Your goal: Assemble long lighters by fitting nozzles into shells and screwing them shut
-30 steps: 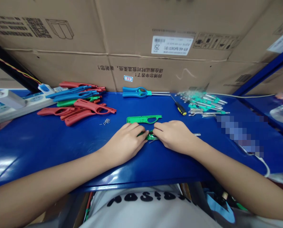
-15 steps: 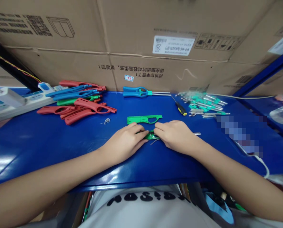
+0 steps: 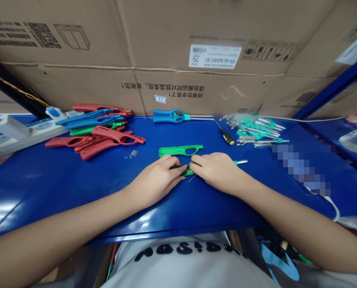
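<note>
My left hand (image 3: 160, 174) and my right hand (image 3: 214, 172) meet over a green lighter casing half (image 3: 188, 172), their fingers closed on it. Most of that half is covered by the fingers; a thin wire shows below it. From behind my right hand a metal lighter tube (image 3: 242, 162) with a teal collar sticks out to the right. Just beyond the hands, the other green casing half (image 3: 180, 150) lies flat with its hollow side up. Several small screws (image 3: 133, 154) lie loose to its left.
Red, blue and green casings (image 3: 106, 132) are piled at the left beside a power strip (image 3: 43, 129). Blue lighters (image 3: 169, 116) lie at the back, near a screwdriver (image 3: 227, 137). Several tube assemblies (image 3: 258, 130) are heaped at the right. A cardboard box (image 3: 166, 48) stands behind the blue table (image 3: 112, 216).
My right hand has shifted slightly left, and more of the metal tube, with its teal collar, shows at a steeper slant. The view has moved a little; my left hand keeps its hold.
</note>
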Demonstrator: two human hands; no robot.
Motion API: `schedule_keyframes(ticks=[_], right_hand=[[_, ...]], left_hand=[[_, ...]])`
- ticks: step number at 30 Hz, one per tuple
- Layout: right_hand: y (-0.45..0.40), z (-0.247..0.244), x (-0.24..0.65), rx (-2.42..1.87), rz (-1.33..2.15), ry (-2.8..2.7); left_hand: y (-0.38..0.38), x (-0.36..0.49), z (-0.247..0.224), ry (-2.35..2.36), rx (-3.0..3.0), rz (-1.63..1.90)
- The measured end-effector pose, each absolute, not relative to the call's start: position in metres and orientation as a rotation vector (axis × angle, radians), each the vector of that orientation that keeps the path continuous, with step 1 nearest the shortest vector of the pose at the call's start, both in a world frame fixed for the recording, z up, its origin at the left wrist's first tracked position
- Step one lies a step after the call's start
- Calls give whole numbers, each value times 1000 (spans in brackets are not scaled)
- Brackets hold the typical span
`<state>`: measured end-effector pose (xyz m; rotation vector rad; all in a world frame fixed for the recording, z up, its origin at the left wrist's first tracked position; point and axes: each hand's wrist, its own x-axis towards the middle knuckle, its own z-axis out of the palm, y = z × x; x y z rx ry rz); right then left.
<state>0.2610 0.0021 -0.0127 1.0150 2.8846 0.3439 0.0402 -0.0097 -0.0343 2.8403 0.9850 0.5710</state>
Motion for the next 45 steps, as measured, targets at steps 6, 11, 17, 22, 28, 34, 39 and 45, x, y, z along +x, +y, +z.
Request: schedule_keyframes(ticks=[6,11,17,22,28,34,39,45], right_hand=[[12,-11,276,1258,5,3032],[16,-13,281,1277,-317,3112],[19,-21,277,1227,-442,3152],[17,-22,275,1201,-389,3159],[13,-8,281,1195,-544,3148],[14,-3,286,990,-678,3100],[15,-4,286,1028,-730,3097],[17,-12,286,1048,-651,3133]], left_hand=[[-12,41,-31,1027,2882,519],[-9,37,-34,976,2830,551],[-5,34,-38,930,2748,633],[-7,34,-36,914,2737,601],[-11,34,-30,1014,2850,456],[-12,31,-31,1027,2869,462],[-10,30,-32,979,2801,495],[-10,31,-32,957,2795,507]])
